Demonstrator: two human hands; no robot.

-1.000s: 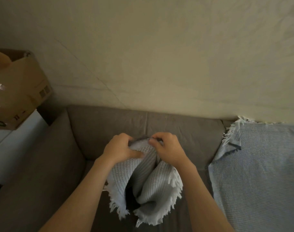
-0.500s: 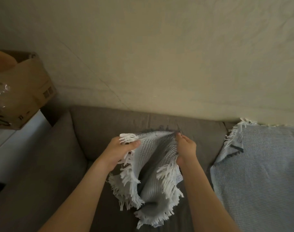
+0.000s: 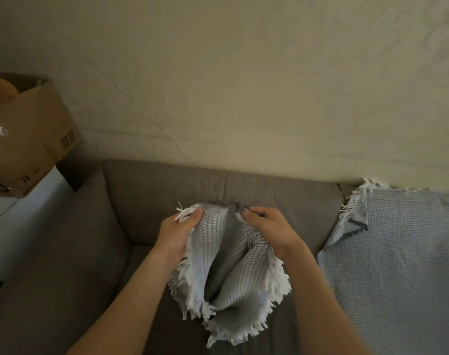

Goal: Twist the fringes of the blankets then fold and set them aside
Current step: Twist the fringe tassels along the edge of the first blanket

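A small grey-white woven blanket with white fringes hangs bunched between my hands above the brown sofa seat. My left hand grips its upper left edge, a tuft of fringe sticking out above the fingers. My right hand pinches the upper right edge, thumb and fingers curled on the cloth. The fringed lower edges dangle toward the seat. A second, larger light-blue blanket with a fringed corner lies draped over the sofa at the right.
The brown sofa has its backrest against a beige wall and an armrest at the left. A cardboard box sits on a white surface at the far left.
My hands spread the blanket's top edge apart and then drew a little closer again. The left hand now holds a fringed corner, and the cloth has re-bunched between the hands.
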